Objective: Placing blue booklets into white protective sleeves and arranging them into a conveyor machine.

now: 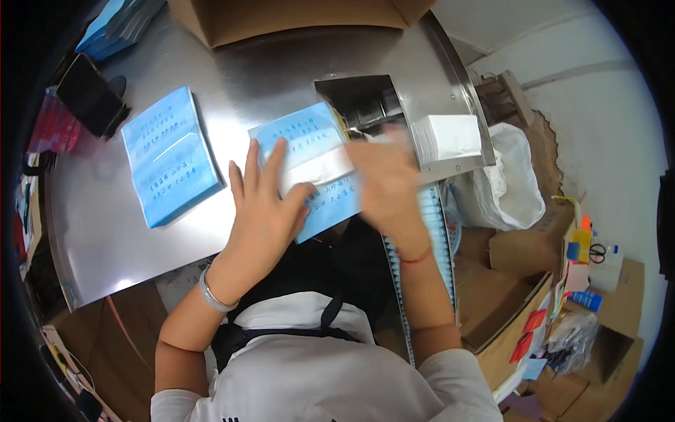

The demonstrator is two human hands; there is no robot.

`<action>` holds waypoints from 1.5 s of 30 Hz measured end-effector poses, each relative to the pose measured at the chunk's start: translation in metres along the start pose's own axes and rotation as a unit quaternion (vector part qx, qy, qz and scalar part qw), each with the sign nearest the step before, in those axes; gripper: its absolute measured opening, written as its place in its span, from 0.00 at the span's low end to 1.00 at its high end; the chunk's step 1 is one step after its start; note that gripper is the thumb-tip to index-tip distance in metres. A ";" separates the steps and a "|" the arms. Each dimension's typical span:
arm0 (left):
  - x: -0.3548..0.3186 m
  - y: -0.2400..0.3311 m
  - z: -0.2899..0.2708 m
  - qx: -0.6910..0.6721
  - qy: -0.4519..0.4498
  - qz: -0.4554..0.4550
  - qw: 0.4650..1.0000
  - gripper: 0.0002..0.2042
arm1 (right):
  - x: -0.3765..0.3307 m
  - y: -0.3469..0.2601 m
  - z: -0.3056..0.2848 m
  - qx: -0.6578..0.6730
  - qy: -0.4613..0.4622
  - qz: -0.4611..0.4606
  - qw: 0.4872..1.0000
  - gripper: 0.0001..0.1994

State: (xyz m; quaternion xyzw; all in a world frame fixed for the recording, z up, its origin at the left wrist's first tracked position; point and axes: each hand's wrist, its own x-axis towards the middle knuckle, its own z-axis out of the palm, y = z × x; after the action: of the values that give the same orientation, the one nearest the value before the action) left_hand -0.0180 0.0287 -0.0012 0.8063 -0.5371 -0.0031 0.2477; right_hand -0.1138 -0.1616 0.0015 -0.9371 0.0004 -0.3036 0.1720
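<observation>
A light blue printed paper wrapper (309, 137) lies flat on the steel table (267, 77) in front of me. On it rests a white folded pad (318, 170). My left hand (264, 204) lies flat with spread fingers on the wrapper's left part, its thumb against the white pad. My right hand (387, 184) is blurred over the pad's right end and the wrapper's right side; its grip is unclear. A silver bracelet is on my left wrist, a red string on my right.
A stack of blue wrappers (171, 155) lies to the left. A white pad stack (446, 137) sits by a recessed metal tray (362, 102) on the right. A cardboard box (281, 17) stands behind, a black device (88, 95) far left, a white bag (510, 183) and boxes beside the table.
</observation>
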 end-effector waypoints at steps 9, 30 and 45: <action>0.045 -0.002 -0.009 0.123 -0.073 0.014 0.990 0.25 | -0.014 0.032 -0.034 -0.241 0.063 0.207 0.946 0.11; 0.017 0.008 -0.029 -0.339 -0.151 -0.001 0.928 0.17 | 0.021 0.033 0.027 -0.152 -0.103 0.171 0.968 0.08; -0.030 -0.095 -0.070 0.245 0.043 -0.247 0.937 0.11 | -0.012 0.039 -0.039 -0.187 0.068 0.240 0.950 0.10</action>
State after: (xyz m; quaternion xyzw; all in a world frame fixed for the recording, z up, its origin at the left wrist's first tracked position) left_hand 0.0705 0.1111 0.0146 0.9487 -0.2940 0.1016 0.0569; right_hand -0.1419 -0.2094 0.0119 -0.9018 0.2940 -0.3108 0.0611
